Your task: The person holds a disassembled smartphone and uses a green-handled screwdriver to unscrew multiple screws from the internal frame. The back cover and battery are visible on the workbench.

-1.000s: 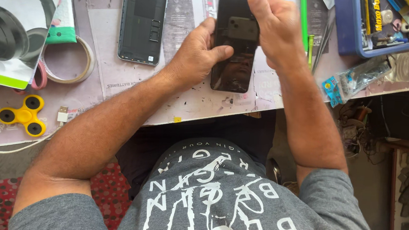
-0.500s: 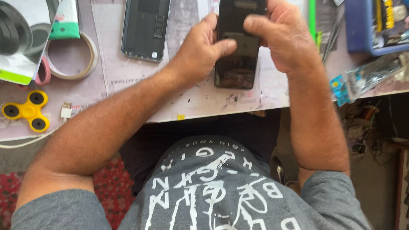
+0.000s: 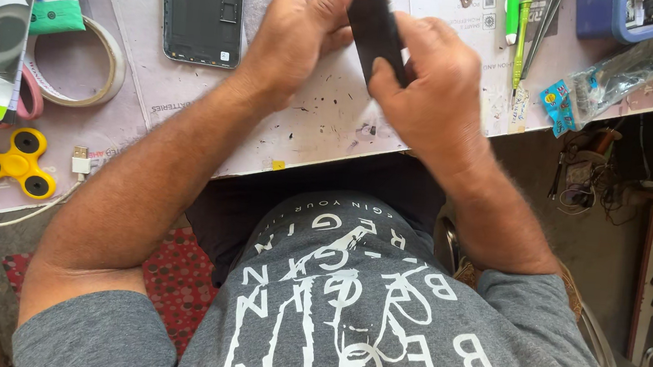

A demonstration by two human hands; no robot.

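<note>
— How's the light? Bright or murky?

— Bright, even daylight over the pale work mat (image 3: 308,127). No hard glare anywhere.

— Shadows?

— Soft ones only. A faint dark patch lies just under the left hand (image 3: 296,35) and the right hand (image 3: 428,98). Below the hands, under the bench edge, it turns dim.

— Anything blurred?

— The dark phone (image 3: 376,26) between the hands is slightly smeared, and so are the fingertips. The yellow spinner (image 3: 15,164), far left of the hands, is crisp.

— Distortion?

— The bench edge bows a little toward the frame's sides, wide-lens style.
</note>
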